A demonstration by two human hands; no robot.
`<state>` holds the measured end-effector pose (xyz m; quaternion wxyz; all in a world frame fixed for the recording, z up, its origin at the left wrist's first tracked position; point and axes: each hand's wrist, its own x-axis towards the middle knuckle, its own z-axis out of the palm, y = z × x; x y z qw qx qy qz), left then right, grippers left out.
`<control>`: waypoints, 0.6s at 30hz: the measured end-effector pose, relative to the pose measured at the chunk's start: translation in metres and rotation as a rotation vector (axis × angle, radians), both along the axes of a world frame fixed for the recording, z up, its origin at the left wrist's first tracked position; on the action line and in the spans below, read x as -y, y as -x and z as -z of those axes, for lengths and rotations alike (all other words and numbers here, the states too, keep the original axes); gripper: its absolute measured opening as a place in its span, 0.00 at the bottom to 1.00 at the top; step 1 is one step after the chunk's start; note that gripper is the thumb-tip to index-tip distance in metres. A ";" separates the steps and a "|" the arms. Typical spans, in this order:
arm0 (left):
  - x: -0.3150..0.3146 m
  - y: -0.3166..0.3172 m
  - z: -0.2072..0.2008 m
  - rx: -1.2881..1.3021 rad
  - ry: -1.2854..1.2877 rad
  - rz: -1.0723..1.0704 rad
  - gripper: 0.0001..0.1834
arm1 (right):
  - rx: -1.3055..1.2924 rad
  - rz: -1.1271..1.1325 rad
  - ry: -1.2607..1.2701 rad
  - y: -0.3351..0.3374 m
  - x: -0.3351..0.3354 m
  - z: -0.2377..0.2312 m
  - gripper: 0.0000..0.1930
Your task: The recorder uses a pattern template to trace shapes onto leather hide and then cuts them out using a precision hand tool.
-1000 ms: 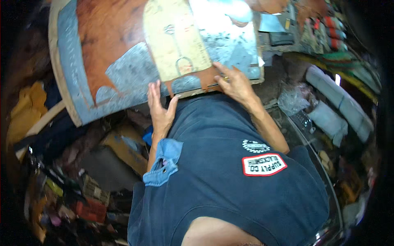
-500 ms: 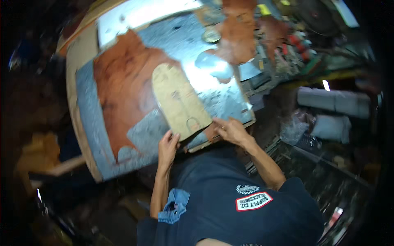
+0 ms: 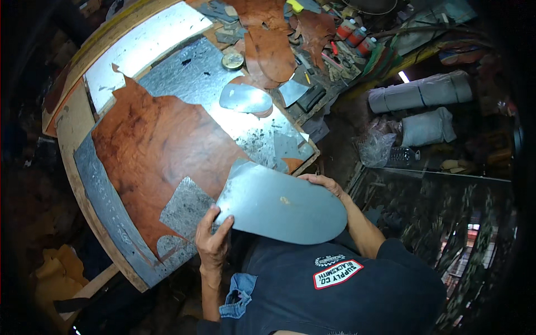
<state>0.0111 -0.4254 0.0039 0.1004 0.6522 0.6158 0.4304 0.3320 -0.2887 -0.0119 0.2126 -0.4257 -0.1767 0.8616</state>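
Observation:
A smooth grey template sheet (image 3: 279,204), flat with one rounded end, is held between my hands over the near edge of the worktable. My left hand (image 3: 213,240) pinches its squared left end, thumb on top. My right hand (image 3: 325,183) is at its far right edge, with part of the fingers hidden by the sheet. Beyond it a large reddish-brown leather hide (image 3: 162,134) with ragged edges lies spread on the table. A grey mottled scrap piece (image 3: 187,206) shows beside the hide, close to my left hand.
On the table are another rounded grey template (image 3: 245,99), a round tin (image 3: 233,61), brown leather pieces (image 3: 271,56) and a white panel (image 3: 148,50). Bottles (image 3: 356,37) stand at the far right. Wrapped rolls (image 3: 421,92) and a plastic bottle (image 3: 405,154) lie to the right.
The template, earlier tan-faced with drawn marks and resting over the hide, is now lifted nearer my body, turned crosswise and showing a grey face. The view has shifted.

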 end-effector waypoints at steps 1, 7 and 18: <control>-0.001 0.004 0.010 0.039 -0.004 -0.011 0.14 | 0.048 -0.088 -0.017 -0.005 -0.005 0.003 0.23; -0.059 0.036 0.006 -0.044 -0.087 -0.081 0.18 | 0.327 -0.181 -0.453 0.016 -0.027 -0.021 0.21; -0.139 0.164 0.070 -0.344 -0.018 -0.218 0.19 | 0.698 -0.498 -0.940 0.155 -0.080 -0.012 0.18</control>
